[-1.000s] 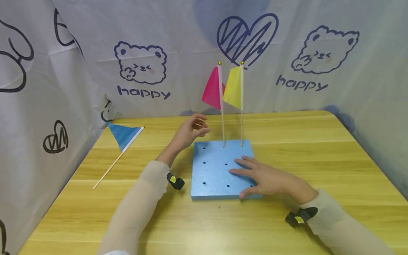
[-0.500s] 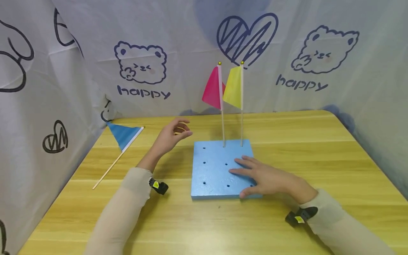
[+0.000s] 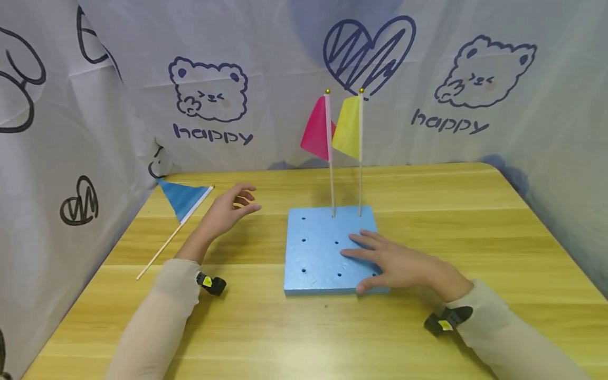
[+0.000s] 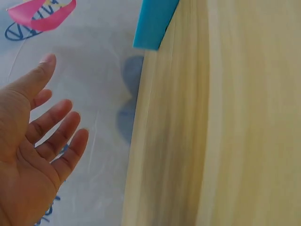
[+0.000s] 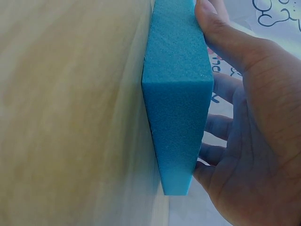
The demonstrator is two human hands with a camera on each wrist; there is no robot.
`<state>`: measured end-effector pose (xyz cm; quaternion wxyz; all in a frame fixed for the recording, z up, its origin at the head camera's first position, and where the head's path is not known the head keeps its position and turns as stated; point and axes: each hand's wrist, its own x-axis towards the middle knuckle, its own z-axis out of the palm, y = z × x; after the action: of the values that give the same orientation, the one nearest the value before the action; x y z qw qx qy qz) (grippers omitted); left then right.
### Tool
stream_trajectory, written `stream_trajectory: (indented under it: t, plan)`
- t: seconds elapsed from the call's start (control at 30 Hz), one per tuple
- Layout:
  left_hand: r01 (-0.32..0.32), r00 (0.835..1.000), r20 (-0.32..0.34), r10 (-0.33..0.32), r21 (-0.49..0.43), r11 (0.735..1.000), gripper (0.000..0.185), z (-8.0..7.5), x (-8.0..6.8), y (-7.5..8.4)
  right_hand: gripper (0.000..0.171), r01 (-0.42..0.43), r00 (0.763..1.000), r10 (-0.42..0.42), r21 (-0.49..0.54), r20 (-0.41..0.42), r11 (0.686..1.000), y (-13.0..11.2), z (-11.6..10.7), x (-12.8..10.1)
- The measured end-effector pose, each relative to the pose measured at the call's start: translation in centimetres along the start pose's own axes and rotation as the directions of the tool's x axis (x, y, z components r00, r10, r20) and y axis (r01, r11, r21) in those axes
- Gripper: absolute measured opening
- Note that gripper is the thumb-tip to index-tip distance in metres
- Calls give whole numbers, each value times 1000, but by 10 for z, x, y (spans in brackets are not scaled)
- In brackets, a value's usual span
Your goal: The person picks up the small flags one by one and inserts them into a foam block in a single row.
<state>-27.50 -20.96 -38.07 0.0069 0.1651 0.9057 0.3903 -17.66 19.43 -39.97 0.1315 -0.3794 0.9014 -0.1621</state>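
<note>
A blue foam block [image 3: 323, 248] with several holes lies in the middle of the wooden table [image 3: 304, 327]. A pink flag [image 3: 317, 134] and a yellow flag [image 3: 349, 132] stand upright in its back row. My right hand [image 3: 394, 261] rests flat on the block's right front part, thumb against its front edge [image 5: 181, 94]. My left hand [image 3: 228, 208] hovers above the table left of the block, fingers loosely spread and empty [image 4: 42, 136]. A blue flag [image 3: 182, 199] on a wooden stick lies flat on the table, just left of that hand.
White cloth printed with bears, hearts and "happy" [image 3: 214, 105] walls in the table at the back and both sides. The blue flag's stick [image 3: 159, 253] runs toward the left edge.
My left hand has drawn away from the pink flag's pole, moving left toward the blue flag. The right hand stays on the block.
</note>
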Motion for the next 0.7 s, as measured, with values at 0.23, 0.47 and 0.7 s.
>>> stream_trajectory:
  t: [0.23, 0.47, 0.7]
  plan:
    - [35, 999, -28, -34, 51, 998, 57, -16, -14, -18, 84, 1, 1000, -1, -8, 1, 1000, 0, 0, 0]
    - [78, 996, -48, -74, 99, 992, 60, -33, -26, -37, 83, 6, 1000, -6, -6, -2, 1000, 0, 0, 1]
    - [113, 993, -47, -107, 167, 979, 64, -48, -36, -50, 84, 1, 1000, -1, -5, 0, 1000, 1, 1, 1]
